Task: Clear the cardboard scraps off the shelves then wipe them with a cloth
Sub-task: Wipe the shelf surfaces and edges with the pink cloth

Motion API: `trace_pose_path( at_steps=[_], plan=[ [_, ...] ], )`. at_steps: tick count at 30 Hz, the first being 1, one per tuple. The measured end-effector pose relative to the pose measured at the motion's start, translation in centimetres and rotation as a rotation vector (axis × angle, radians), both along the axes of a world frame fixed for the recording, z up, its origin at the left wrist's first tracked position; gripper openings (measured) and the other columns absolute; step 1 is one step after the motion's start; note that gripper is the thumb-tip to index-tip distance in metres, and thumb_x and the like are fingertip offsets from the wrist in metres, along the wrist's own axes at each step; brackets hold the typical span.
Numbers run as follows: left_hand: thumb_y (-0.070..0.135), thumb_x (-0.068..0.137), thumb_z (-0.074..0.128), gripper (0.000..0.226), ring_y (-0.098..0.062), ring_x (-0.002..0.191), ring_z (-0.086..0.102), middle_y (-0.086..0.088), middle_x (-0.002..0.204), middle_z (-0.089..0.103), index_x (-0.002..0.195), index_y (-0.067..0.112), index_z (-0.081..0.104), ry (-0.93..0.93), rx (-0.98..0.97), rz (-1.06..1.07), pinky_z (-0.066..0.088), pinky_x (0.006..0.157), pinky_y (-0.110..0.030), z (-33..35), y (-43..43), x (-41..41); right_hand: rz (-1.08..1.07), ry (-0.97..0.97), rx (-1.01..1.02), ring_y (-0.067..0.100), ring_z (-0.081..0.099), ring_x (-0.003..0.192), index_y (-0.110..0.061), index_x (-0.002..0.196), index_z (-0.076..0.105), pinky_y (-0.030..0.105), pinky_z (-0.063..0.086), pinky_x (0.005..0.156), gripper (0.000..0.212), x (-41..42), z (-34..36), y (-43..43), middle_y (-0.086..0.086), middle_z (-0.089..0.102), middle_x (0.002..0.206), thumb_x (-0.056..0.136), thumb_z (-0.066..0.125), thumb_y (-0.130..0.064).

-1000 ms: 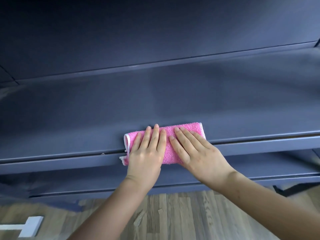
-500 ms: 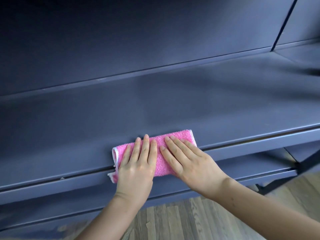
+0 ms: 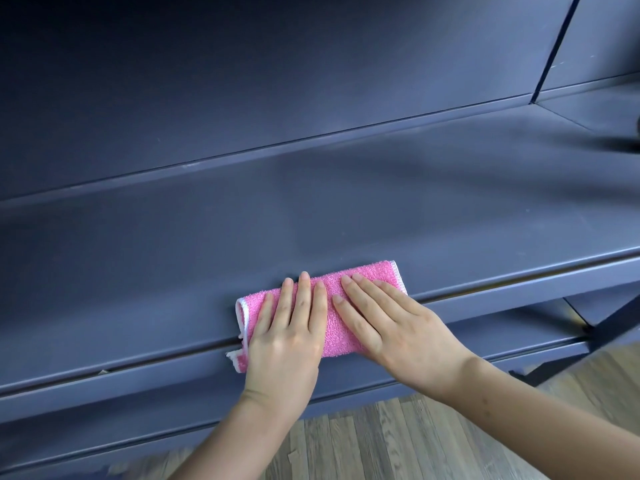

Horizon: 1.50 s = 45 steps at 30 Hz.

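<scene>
A folded pink cloth [image 3: 334, 315] with a white hem lies at the front edge of a dark blue-grey shelf [image 3: 311, 209]. Its left end hangs a little over the lip. My left hand [image 3: 287, 336] presses flat on the cloth's left half with straight fingers. My right hand [image 3: 398, 327] lies flat on the right half, fingers straight and pointing up-left. No cardboard scraps show on this shelf surface.
A lower shelf [image 3: 485, 334] runs beneath, with a dark diagonal frame leg [image 3: 595, 341] at the right. An upright divider [image 3: 554, 46] stands at the back right. Wooden floor [image 3: 398, 441] lies below, with a small scrap [image 3: 293, 455] on it.
Both hands have slid the cloth to the right along the shelf's front edge, and the camera has turned right, bringing the divider and frame leg into view.
</scene>
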<state>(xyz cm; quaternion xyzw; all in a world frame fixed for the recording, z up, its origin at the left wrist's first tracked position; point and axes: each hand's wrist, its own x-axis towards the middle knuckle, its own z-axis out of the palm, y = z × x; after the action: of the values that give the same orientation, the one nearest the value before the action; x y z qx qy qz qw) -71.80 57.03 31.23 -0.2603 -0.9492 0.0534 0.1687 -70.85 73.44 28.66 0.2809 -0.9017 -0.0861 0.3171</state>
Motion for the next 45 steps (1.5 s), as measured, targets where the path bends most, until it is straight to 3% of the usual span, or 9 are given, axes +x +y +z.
trace_pose_path(
  at_steps=[5, 12, 17, 24, 29, 35, 40, 43, 45],
  plan=[
    [-0.009, 0.069, 0.029, 0.056, -0.029, 0.095, 0.071, -0.016, 0.107, 0.072, 0.102, 0.003, 0.073, 0.011, -0.003, -0.001, 0.059, 0.074, -0.042, 0.0, 1.1, 0.2, -0.015, -0.004, 0.01, 0.026, 0.062, 0.112, -0.004, 0.125, 0.044, 0.036, 0.046, 0.097, 0.063, 0.1, -0.1, 1.2, 0.014, 0.064, 0.121, 0.074, 0.073, -0.026],
    [-0.003, 0.07, 0.031, 0.054, -0.026, 0.094, 0.072, -0.013, 0.106, 0.073, 0.101, 0.006, 0.074, -0.012, -0.022, -0.015, 0.06, 0.075, -0.039, 0.0, 3.1, 0.3, 0.0, 0.019, -0.003, 0.027, 0.063, 0.11, -0.003, 0.124, 0.043, 0.037, 0.048, 0.094, 0.062, 0.2, -0.1, 3.4, 0.014, 0.064, 0.12, 0.074, 0.073, -0.025],
    [-0.002, 0.072, 0.029, 0.056, -0.023, 0.095, 0.072, -0.009, 0.107, 0.073, 0.101, 0.01, 0.075, -0.031, -0.024, -0.026, 0.06, 0.076, -0.035, -0.1, 5.3, 0.3, 0.004, 0.042, -0.019, 0.026, 0.064, 0.109, -0.004, 0.123, 0.043, 0.037, 0.049, 0.092, 0.043, 0.3, 0.1, 5.7, 0.014, 0.065, 0.119, 0.086, 0.045, -0.025],
    [-0.005, 0.091, -0.009, 0.086, -0.019, 0.097, 0.071, -0.004, 0.108, 0.073, 0.104, 0.014, 0.074, 0.043, -0.01, -0.019, 0.059, 0.079, -0.03, -0.3, 10.0, 0.4, -0.032, 0.075, 0.006, 0.028, 0.063, 0.108, -0.004, 0.123, 0.043, 0.043, 0.048, 0.091, 0.044, 0.7, -0.2, 11.0, 0.015, 0.065, 0.117, 0.087, 0.045, -0.03],
    [-0.004, 0.092, -0.006, 0.084, -0.018, 0.097, 0.071, -0.003, 0.109, 0.073, 0.105, 0.017, 0.074, 0.083, 0.037, -0.065, 0.059, 0.079, -0.029, -0.9, 14.8, 0.2, -0.061, 0.076, 0.035, 0.032, 0.065, 0.105, -0.004, 0.121, 0.044, 0.042, 0.045, 0.095, 0.045, 0.9, -0.1, 15.7, 0.017, 0.066, 0.114, 0.087, 0.045, -0.034],
    [-0.002, 0.092, 0.002, 0.076, -0.016, 0.096, 0.071, 0.001, 0.106, 0.074, 0.105, 0.019, 0.074, 0.075, 0.077, -0.114, 0.058, 0.078, -0.028, -1.0, 20.3, 0.4, -0.116, 0.048, -0.004, 0.036, 0.063, 0.105, -0.002, 0.12, 0.043, 0.035, 0.025, 0.11, 0.044, 1.6, 0.0, 20.9, 0.022, 0.064, 0.115, 0.1, 0.023, -0.036],
    [-0.004, 0.09, 0.004, 0.076, -0.014, 0.094, 0.072, 0.004, 0.105, 0.074, 0.105, 0.022, 0.074, 0.084, 0.054, -0.152, 0.058, 0.077, -0.027, -0.8, 24.2, 0.4, -0.179, 0.041, -0.011, 0.038, 0.065, 0.102, 0.003, 0.118, 0.053, 0.045, 0.044, 0.094, 0.056, 2.4, 0.1, 24.2, 0.024, 0.064, 0.114, 0.1, 0.022, -0.04],
    [0.001, 0.085, 0.028, 0.055, -0.012, 0.095, 0.071, 0.006, 0.105, 0.074, 0.106, 0.025, 0.073, 0.04, -0.002, -0.225, 0.058, 0.077, -0.025, -0.5, 26.2, 0.6, -0.231, 0.027, -0.006, 0.04, 0.064, 0.102, 0.009, 0.113, 0.061, 0.054, 0.045, 0.088, 0.064, 2.8, 0.2, 26.1, 0.026, 0.064, 0.114, 0.099, 0.022, -0.04],
    [0.008, 0.076, 0.028, 0.057, -0.012, 0.095, 0.072, 0.005, 0.105, 0.074, 0.107, 0.024, 0.073, 0.049, -0.061, -0.245, 0.058, 0.077, -0.025, -0.5, 26.8, 0.6, -0.248, 0.028, -0.017, 0.04, 0.064, 0.102, 0.011, 0.111, 0.062, 0.054, 0.046, 0.088, 0.065, 2.9, -0.1, 26.8, 0.026, 0.064, 0.114, 0.099, 0.023, -0.04]
  ],
)
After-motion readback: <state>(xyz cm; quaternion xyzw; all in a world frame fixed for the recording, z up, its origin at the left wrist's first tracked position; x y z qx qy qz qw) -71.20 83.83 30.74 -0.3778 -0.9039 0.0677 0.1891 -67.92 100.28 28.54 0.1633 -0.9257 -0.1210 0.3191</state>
